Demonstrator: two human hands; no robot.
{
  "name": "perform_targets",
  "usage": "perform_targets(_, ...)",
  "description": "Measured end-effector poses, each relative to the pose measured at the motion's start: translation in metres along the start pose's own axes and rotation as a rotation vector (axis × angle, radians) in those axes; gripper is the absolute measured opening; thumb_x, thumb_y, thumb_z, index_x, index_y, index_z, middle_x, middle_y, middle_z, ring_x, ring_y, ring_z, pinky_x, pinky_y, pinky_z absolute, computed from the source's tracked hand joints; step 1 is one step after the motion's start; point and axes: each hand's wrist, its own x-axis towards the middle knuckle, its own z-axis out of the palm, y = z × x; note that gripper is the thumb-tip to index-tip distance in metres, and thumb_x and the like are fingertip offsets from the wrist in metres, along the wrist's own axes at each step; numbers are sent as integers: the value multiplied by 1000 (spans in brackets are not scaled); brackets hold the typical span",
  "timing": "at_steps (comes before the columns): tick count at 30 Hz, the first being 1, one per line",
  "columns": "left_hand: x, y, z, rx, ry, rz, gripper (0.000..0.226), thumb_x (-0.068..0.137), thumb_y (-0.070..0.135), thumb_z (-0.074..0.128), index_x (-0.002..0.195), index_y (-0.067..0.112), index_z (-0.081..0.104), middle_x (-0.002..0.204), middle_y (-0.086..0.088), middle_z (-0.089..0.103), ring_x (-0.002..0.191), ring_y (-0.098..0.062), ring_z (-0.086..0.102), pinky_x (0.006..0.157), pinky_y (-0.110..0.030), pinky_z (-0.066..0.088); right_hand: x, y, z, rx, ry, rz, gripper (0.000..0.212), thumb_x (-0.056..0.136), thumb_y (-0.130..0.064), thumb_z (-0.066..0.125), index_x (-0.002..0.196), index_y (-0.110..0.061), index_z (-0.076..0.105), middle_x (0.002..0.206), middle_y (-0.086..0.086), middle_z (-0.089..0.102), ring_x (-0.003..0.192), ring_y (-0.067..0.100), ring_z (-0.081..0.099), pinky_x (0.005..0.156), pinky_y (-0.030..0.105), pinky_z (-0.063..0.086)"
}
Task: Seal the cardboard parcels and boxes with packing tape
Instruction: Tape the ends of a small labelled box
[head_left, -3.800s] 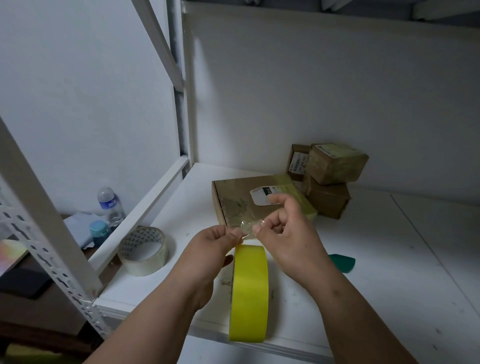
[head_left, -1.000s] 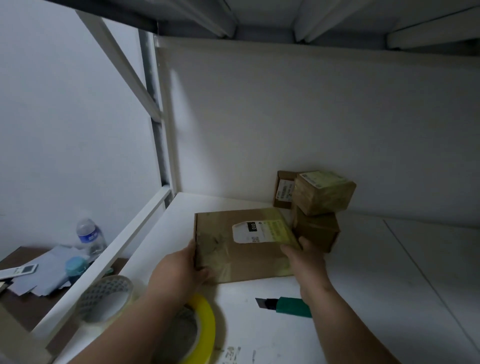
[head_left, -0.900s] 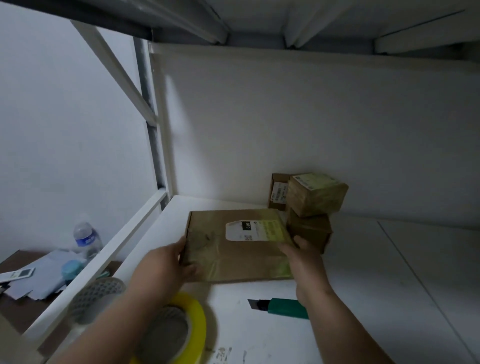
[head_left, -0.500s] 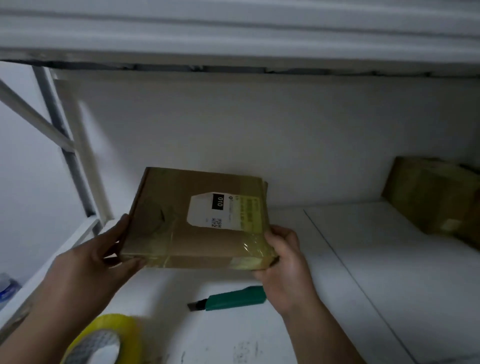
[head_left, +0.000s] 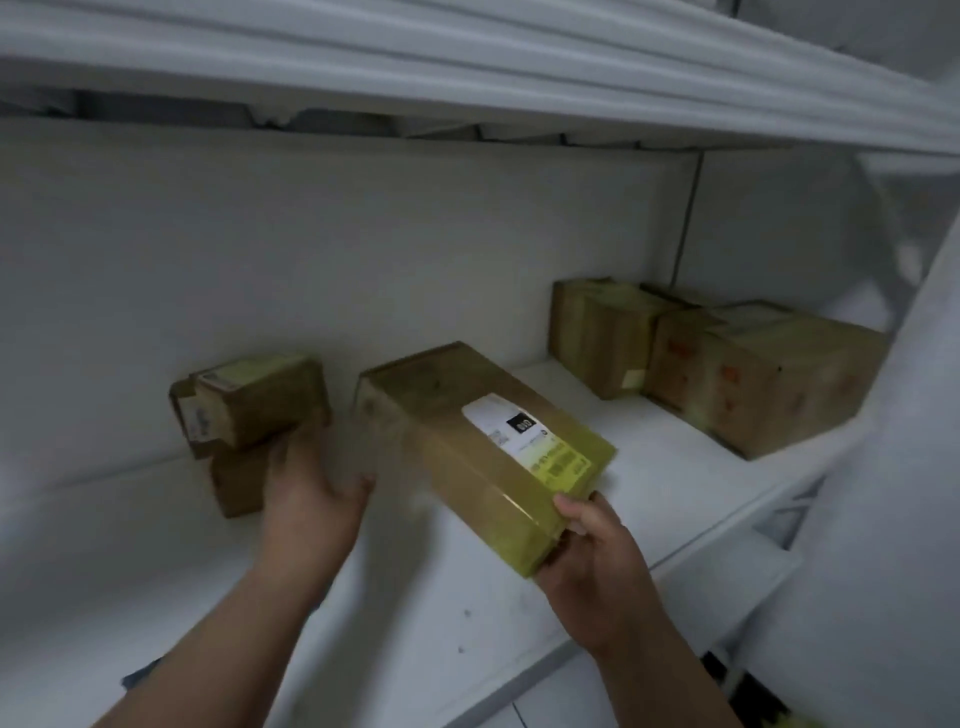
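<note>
Swung rightward, parcel (head_left: 483, 447) — right hand (head_left: 597, 566) grips its near corner; left hand (head_left: 311, 499) loose beside.

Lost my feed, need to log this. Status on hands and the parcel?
Right hand grips the flat taped parcel by its near corner, tilted above the shelf. Left hand reaches at the small stacked boxes. Bigger boxes beyond on the right.

White shelf (head_left: 649, 467), small stacked cardboard boxes (head_left: 249, 415) at left, larger taped boxes (head_left: 727, 364) at right

One head-worn camera looks forward and down, close over a white shelf (head_left: 649, 467) (tilted frame).
</note>
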Motion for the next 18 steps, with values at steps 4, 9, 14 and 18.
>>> perform_targets(4, -10, 24, 89, -191, -299, -156, 68, 90, 34, 68, 148, 36, 32, 143, -1, 43, 115, -16, 54, 87, -30, 46, 48, -35, -35, -36, 185, -114, 77, 79, -7, 76, 143, -25, 38, 135, 16, 59, 108, 34, 66, 95, 58, 50)
perform_targets(9, -1, 61, 191, -378, -616, -284, 75, 84, 51, 69, 145, 50, 26, 133, 25, 44, 119, -2, 54, 81, -15, 44, 115, -65, -72, -183, 298, -3, 123, 56, -38, 95, 152, -31, 19, 131, 5, 63, 100, 24, 67, 66, 35, 60)
perform_targets(14, 20, 74, 255, -300, -535, -352, 38, 89, 39, 65, 123, 52, 54, 110, 20, 68, 102, -3, 64, 76, -19, 49, 140, -88, -100, -492, 163, 259, 48, 92, -29, 65, 136, -32, 47, 113, -7, 70, 109, 13, 60, 90, 42, 50)
perform_targets(18, 42, 79, 275, -173, -470, -330, 41, 95, 17, 57, 120, 47, 51, 100, 8, 63, 92, -12, 61, 76, -22, 48, 167, -109, -105, -610, 156, 282, 44, 94, -22, 62, 134, -27, 46, 129, 0, 57, 110, 19, 56, 77, 33, 50)
